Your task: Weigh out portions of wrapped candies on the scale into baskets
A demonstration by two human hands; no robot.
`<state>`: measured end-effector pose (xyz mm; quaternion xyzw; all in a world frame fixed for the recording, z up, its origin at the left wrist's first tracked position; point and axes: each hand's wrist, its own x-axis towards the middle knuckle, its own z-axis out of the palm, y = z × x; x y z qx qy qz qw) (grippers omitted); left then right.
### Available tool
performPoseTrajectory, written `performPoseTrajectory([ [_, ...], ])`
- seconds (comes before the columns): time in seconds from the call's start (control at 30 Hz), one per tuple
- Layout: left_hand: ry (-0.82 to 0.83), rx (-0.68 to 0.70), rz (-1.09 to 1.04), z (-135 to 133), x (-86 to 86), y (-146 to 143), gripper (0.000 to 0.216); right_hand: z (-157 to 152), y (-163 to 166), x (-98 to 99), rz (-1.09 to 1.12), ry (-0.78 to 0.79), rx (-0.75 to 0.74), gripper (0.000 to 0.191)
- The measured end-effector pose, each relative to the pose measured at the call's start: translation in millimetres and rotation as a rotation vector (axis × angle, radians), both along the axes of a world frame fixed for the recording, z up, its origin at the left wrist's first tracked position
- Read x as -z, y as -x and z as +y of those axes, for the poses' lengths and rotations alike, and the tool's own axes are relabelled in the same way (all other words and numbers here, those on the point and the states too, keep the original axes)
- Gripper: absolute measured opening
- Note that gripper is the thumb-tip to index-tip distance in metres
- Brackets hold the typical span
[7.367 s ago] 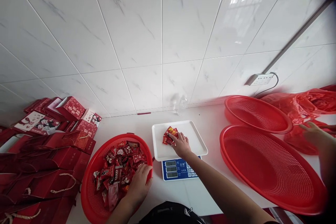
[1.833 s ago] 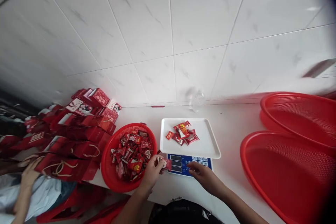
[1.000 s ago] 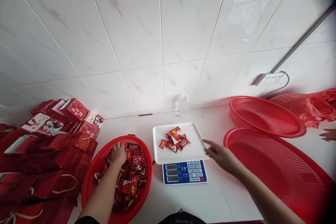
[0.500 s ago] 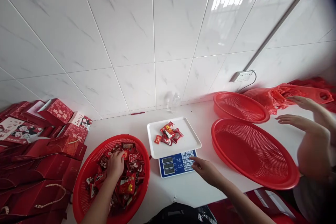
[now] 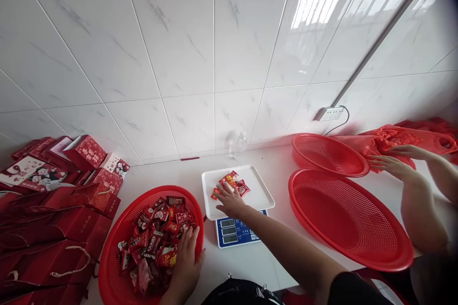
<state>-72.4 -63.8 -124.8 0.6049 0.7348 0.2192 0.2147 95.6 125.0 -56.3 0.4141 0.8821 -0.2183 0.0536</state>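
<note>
At the near right rim of a red plastic basket (image 5: 107,248) is my left hand (image 5: 188,259). Its fingers are stretched out and it grips nothing. Wrapped candies (image 5: 153,243) in red and dark packets fill much of that basket. Reaching over the white tray (image 5: 257,190) of the scale, my right hand (image 5: 232,201) lies with fingers spread on or just above a small pile of wrapped candies (image 5: 241,187), partly covering them. Under the tray shows the blue front panel of the digital scale (image 5: 232,232), its keypad mostly hidden by my right forearm.
Two red baskets (image 5: 350,219) stand to the right. Another person's hands (image 5: 393,169) are beside red plastic bags (image 5: 429,138). Red gift boxes (image 5: 86,152) and bags (image 5: 60,248) crowd the left. A clear plastic object (image 5: 240,143) and power strip (image 5: 329,113) are near the wall.
My right hand has moved from the scale's keypad up to the candies on the tray. My left hand has shifted from the basket's middle to its near right rim, with fingers now extended.
</note>
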Motion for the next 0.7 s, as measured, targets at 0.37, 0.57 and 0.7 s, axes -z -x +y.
performPoseTrajectory([
  [0.37, 0.095, -0.006, 0.021, 2, -1.7, -6, 0.057, 4, -51, 4.7, 0.112, -0.107, -0.144, 0.036],
  [0.57, 0.093, -0.091, 0.007, 8, -3.4, -13, 0.057, 11, -91, 26.0, 0.193, -0.197, 0.27, 0.042],
  [0.7, 0.087, -0.112, 0.019, 17, -3.7, -20, 0.062, 22, -81, 29.4, 0.069, -0.059, 0.378, 0.075],
])
